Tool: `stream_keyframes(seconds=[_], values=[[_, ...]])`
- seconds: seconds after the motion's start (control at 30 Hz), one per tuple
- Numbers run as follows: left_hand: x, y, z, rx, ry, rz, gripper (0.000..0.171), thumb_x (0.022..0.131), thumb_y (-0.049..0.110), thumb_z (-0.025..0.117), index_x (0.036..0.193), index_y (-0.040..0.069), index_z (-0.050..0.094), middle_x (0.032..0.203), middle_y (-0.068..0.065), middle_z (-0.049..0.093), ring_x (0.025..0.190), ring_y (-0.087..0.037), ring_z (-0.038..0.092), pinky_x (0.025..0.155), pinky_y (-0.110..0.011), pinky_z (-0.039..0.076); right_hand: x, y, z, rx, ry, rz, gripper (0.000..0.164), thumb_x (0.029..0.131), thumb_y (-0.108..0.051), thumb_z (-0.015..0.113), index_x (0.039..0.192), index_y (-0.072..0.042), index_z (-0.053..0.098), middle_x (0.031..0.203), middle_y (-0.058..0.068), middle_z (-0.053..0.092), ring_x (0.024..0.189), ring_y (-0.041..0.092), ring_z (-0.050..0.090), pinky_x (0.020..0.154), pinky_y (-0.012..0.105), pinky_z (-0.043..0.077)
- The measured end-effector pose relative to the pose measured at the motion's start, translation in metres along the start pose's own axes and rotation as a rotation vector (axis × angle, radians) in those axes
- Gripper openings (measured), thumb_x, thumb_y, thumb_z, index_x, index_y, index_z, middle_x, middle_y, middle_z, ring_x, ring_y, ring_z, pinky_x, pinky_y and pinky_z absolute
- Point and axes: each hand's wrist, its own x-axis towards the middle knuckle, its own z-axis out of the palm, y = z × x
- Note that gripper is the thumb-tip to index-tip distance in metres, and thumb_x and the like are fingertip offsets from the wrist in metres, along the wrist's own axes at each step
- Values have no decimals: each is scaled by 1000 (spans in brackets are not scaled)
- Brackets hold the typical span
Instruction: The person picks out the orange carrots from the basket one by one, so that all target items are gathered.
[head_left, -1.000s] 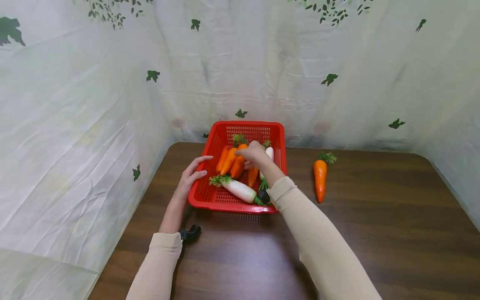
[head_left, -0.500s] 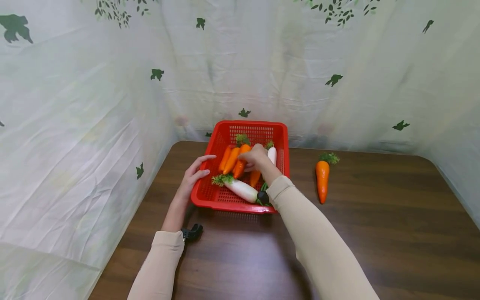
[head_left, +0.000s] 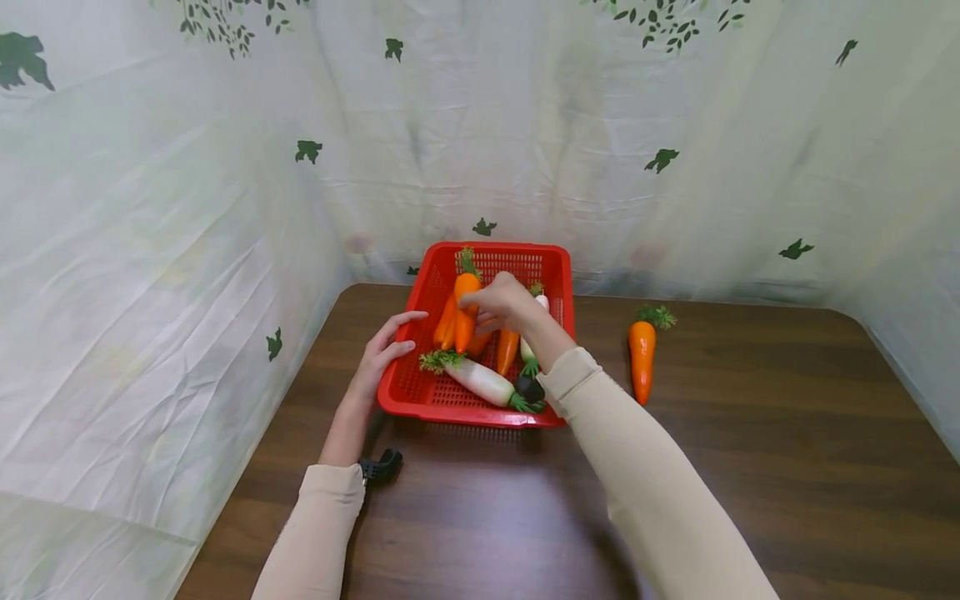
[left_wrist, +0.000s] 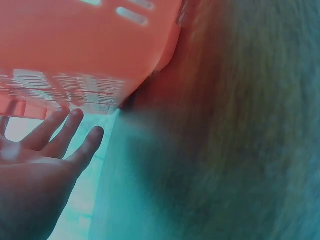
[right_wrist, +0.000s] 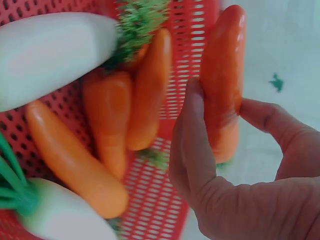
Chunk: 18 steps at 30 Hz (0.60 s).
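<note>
In the head view my right hand (head_left: 508, 302) pinches an orange carrot (head_left: 467, 310) with a leafy green top, over the red plastic basket (head_left: 457, 413). The right wrist view shows this carrot (right_wrist: 226, 65) between thumb and fingers, raised above the others. My left hand (head_left: 375, 358) rests at the basket's left rim. Its fingers (left_wrist: 62, 137) look straight against the basket's side in the left wrist view. Several other carrots (head_left: 507, 350) and white radishes (head_left: 482, 382) lie inside; the right hand and held carrot partly cover some.
A single carrot (head_left: 641, 360) with green leaves lies on the dark wooden table (head_left: 750, 433), right of the basket. A pale leaf-patterned cloth (head_left: 570, 183) hangs behind and along the sides. A black strap (head_left: 382, 467) is on the left wrist.
The right hand has lifted a carrot from among the others, up and slightly left, with its leafy top now near the basket's back wall. The left hand stays at the rim.
</note>
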Motion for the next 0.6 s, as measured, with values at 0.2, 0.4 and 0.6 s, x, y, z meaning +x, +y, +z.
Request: stream_keyframes(seconds=[0.2, 0.4, 0.6], values=[[0, 0, 0, 1, -2, -4, 47, 107, 16, 48, 154, 18, 47, 161, -15, 41, 138, -41, 49, 96, -31, 60, -20, -4, -10, -12, -30, -86, 23, 96, -19, 76, 92, 1, 65, 101, 13, 72, 97, 32, 71, 79, 39, 66], [2, 1, 1, 11, 0, 4, 47, 107, 16, 49, 154, 16, 48, 160, -16, 41, 137, -42, 49, 96, -30, 60, -39, 3, -27, 10, -1, -127, 37, 97, -22, 76, 120, 2, 61, 110, 13, 68, 91, 26, 67, 87, 42, 65], [-1, 1, 0, 14, 7, -5, 47, 107, 16, 48, 153, 19, 49, 161, -13, 41, 138, -40, 49, 96, -31, 60, -53, 14, -35, 65, 36, -156, 56, 97, -22, 76, 139, 2, 49, 115, 16, 65, 98, 29, 65, 90, 45, 64]])
